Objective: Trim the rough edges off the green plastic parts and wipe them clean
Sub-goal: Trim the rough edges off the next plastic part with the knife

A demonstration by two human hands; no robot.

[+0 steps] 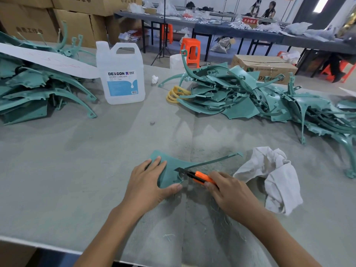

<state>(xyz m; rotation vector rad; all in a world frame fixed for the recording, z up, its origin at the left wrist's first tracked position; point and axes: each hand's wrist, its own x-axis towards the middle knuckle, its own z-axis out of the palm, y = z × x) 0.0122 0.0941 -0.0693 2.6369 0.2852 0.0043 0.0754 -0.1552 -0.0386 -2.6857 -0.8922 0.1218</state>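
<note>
- The green part (pixel 169 170) lying flat is teal plastic, smooth and matt on its broad face.
- The knife (pixel 201 177) has a glossy orange plastic handle and a dark metal blade.
- The rag (pixel 275 180) is white cloth, soft and crumpled.
- The table cover (pixel 77 170) is grey, matt, felt-like fabric, flecked with fine green shavings.
- The jug (pixel 120 74) is translucent white plastic with a glossy label.
- The heaped parts (pixel 250 99) show a faint sheen and ragged edges.
- The boxes (pixel 77 22) are matt brown cardboard.
</note>
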